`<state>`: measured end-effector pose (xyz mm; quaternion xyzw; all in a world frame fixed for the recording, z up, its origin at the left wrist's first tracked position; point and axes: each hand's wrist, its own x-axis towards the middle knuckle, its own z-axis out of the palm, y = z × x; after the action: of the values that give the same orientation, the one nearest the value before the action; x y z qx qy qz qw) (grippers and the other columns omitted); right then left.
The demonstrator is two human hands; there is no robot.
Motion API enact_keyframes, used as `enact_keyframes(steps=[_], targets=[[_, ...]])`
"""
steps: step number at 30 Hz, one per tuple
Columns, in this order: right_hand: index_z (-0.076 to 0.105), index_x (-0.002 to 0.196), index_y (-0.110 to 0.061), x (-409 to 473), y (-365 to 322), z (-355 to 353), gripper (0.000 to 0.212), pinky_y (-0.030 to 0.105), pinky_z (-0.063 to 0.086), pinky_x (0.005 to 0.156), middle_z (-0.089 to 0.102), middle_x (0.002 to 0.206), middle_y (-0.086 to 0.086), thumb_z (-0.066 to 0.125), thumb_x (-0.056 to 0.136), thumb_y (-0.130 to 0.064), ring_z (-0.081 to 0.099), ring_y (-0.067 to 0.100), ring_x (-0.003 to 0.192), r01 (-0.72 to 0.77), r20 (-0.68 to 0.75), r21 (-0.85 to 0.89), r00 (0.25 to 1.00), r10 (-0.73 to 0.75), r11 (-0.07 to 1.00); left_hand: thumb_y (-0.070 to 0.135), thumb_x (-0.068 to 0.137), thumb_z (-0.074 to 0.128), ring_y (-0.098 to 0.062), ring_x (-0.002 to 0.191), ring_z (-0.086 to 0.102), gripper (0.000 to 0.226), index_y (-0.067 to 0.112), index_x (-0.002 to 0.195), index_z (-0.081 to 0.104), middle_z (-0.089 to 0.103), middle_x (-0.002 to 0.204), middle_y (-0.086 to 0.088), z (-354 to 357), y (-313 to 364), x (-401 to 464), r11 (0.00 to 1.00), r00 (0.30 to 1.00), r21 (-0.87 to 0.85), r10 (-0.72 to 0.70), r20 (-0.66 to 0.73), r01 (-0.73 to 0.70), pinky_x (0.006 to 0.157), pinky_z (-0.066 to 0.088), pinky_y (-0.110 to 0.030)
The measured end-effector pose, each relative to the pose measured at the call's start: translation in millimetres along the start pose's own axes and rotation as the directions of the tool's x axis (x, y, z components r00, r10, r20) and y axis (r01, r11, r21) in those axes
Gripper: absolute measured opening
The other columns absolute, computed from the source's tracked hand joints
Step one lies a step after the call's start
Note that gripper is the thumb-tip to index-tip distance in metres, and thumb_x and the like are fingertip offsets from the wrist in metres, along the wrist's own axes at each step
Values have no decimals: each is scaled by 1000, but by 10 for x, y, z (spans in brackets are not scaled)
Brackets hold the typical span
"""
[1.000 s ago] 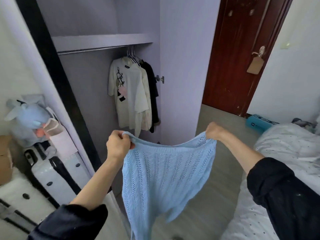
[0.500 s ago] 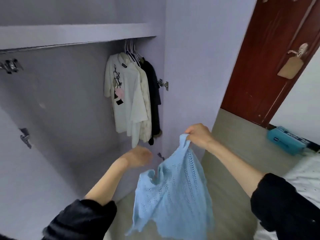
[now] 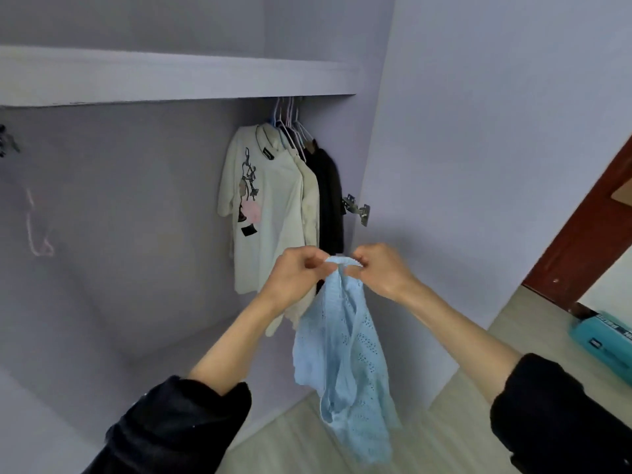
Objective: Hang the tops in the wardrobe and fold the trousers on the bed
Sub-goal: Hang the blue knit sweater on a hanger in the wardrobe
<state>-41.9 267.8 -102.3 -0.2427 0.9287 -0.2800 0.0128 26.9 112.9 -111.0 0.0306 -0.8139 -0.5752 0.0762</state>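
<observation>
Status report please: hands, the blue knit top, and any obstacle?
Left hand and right hand both pinch blue knit top at its upper edge. No hanger in it. Hung tops behind; nothing blocking.

Bedroom — wardrobe [image 3: 191, 77], hung shirts [image 3: 270, 206]

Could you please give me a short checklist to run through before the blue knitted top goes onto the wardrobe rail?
1. Top held firmly: ok. The left hand and the right hand both pinch the upper edge of the blue knitted top.
2. Top spread out for a hanger: not ok. It hangs bunched in a narrow drape.
3. Hanger in hand: not ok. Neither hand holds one.
4. Spare hanger on the rail: cannot tell. The hangers are crowded together above the hung clothes.
5. Room on the rail: ok. The white printed shirt and its neighbours sit at the right end; the span to their left is free.
</observation>
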Motion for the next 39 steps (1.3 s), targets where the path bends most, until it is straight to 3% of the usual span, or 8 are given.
enact_keyframes(steps=[4,7,15,22,25,28,33,39], targets=[[41,56,-20,559,103,172,37,21,26,47,43,58,-7,60,88,-21,41,11,56,-83,91,-6,992,83,997,11,88,63,-5,76,61,9,17,82,65,68,83,2,-313,96,533,995,998,-74,65,-11,-65,71,49,-15],[56,72,-10,997,104,216,22,27,34,59,50,67,-2,56,92,-20,47,18,72,-104,72,147,993,95,984,7,90,57,-9,73,56,8,11,83,60,61,79,-1,-620,81,872,996,1000,-85,12,-18,-14,73,45,-20],[66,90,-9,1970,-407,353,6,26,42,72,61,80,0,61,88,-8,53,11,75,138,114,407,973,-200,903,24,87,66,-17,72,50,16,14,94,55,59,80,-5,-1137,-273,1277,923,984,350,-178,26,158,63,37,-25],[66,95,-6,2423,-630,619,12,25,42,67,66,77,7,65,88,-15,54,11,69,322,157,462,887,-433,826,15,86,57,-14,56,43,12,26,86,60,56,59,-2,-1317,-284,1374,787,890,539,-28,-455,301,67,41,-32],[63,85,-16,2470,-607,796,6,14,34,57,53,65,-10,66,87,-21,45,3,57,431,175,385,834,-523,816,5,80,56,-11,53,48,18,24,81,58,60,57,1,-1355,-152,1344,816,852,485,-18,-524,315,60,40,-24],[65,87,-9,2502,-625,1014,6,27,38,68,60,84,5,60,88,-12,51,17,71,555,124,218,800,-587,803,2,79,54,-26,65,56,18,18,86,61,67,66,-6,-1350,-88,1288,814,807,466,-6,-590,347,59,34,-22],[65,103,-12,2598,-564,1295,16,38,44,92,60,109,7,55,91,-17,56,25,100,540,258,118,794,-551,833,3,83,54,-23,76,65,15,14,90,63,71,77,-4,-1457,-2,1014,891,653,293,-4,-757,345,67,46,-23],[47,91,-13,2646,-683,1439,2,27,29,62,48,68,-6,46,93,-13,48,21,70,346,292,369,838,-461,862,5,84,55,-26,88,64,13,15,87,63,70,85,-3,-1686,-108,631,760,615,330,-114,-781,559,74,47,-33]])
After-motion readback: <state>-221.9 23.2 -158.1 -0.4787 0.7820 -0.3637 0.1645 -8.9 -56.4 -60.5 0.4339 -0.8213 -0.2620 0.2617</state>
